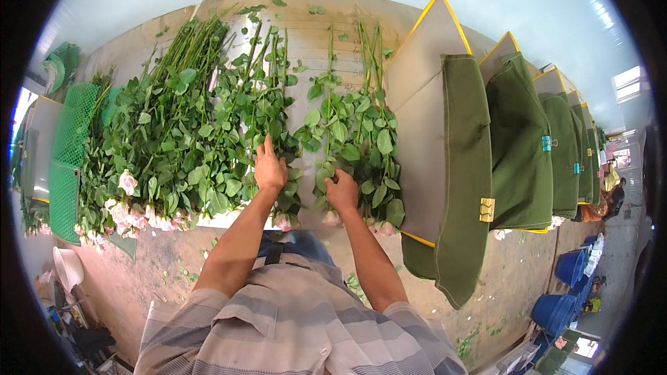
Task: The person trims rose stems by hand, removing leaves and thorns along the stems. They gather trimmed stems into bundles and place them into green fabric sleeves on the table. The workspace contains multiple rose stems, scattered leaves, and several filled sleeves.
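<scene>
My left hand (271,169) lies over the leaves of a small group of roses (260,88), fingers extended and holding nothing that I can see. To its right, my right hand (342,191) has thumb and fingertips closed on a single pink rose stem (329,99), low down near its bloom (331,217). That stem lies on a metal worktop (305,109) marked with lines and numbers. Beside it on the right is another small group of roses (372,114). A large heap of leafy pink roses (161,130) covers the left side, blooms towards me.
Grey divider panels (419,114) with yellow edges and green cloth covers (466,166) stand on the right, some with binder clips (486,210). Green plastic mesh (73,151) stands left. Blue tubs (553,312) sit on the floor at right. A person (607,203) is further along.
</scene>
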Demonstrator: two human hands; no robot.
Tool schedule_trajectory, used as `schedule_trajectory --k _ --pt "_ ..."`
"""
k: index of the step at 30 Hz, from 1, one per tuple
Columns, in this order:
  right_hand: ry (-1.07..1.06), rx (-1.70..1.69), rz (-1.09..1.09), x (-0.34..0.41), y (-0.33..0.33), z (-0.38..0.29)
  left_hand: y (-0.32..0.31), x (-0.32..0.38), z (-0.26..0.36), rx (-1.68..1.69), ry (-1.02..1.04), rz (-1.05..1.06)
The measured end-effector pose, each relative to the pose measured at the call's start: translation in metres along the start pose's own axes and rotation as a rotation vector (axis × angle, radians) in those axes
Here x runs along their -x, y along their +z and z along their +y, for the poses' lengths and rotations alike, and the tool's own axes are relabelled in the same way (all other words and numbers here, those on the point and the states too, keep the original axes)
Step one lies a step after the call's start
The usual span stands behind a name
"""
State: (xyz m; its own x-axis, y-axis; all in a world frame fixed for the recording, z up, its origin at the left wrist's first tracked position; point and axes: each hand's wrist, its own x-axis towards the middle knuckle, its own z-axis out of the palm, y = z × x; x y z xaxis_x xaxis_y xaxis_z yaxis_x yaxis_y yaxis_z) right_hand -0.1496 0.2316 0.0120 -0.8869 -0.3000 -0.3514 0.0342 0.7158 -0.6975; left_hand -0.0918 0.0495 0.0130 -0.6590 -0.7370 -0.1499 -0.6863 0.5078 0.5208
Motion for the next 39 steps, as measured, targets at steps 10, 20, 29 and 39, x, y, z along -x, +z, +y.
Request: schedule_trajectory --k 10,20,29,39 --pt "0.036 0.22 -0.093 0.003 0.005 -0.018 -0.006 -0.006 -0.005 0.066 0.027 -0.107" --pt "-0.114 0.364 0.203 0.029 0.0 -0.052 -0.04 -0.004 -0.022 0.2 0.157 -0.034" --pt "-0.478 0.041 0.277 0.019 0.063 -0.112 -0.097 -0.029 -0.133 -0.128 0.193 0.315" --pt "-0.1 0.201 0.14 -0.013 0.101 -0.095 -0.139 -0.062 -0.144 0.512 0.014 -0.16"
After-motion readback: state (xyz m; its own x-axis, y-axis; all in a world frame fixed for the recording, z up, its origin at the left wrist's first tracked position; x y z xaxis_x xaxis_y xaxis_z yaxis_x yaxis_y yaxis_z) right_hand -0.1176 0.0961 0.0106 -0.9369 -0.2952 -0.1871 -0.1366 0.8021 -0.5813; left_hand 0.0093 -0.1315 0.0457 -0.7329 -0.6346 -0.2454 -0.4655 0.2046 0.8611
